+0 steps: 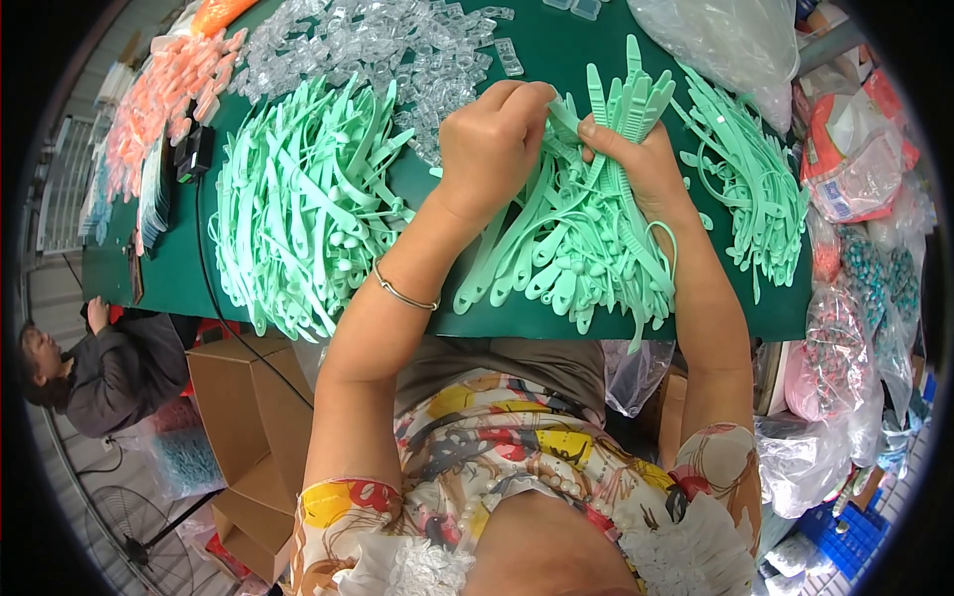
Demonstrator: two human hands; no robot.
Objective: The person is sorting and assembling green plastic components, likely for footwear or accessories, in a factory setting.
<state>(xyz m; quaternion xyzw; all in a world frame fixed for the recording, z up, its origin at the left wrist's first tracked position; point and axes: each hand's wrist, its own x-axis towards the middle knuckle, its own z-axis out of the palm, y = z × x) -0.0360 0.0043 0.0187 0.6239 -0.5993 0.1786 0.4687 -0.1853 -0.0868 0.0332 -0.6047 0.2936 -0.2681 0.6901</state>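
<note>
My right hand [641,164] is wrapped round a bunch of mint-green plastic straps [633,104], thumb across them, with ridged ends standing up above it. Beside it, my left hand [494,144] is closed in a pinch at the tip of one mint-green strap [564,121]; the fingertips are partly hidden. Below both hands a loose heap of the same straps [571,243] hangs toward the table's front edge. A larger strap pile [303,204] lies left of my left forearm, and another pile [745,169] lies to the right of my right hand.
Small clear plastic pieces [368,45] cover the back of the green table [547,45], with orange pieces [164,104] farther left. A black device [194,154] trails a cable. Cardboard boxes [238,397] and a person [119,368] are at left; filled plastic bags [835,348] crowd the right.
</note>
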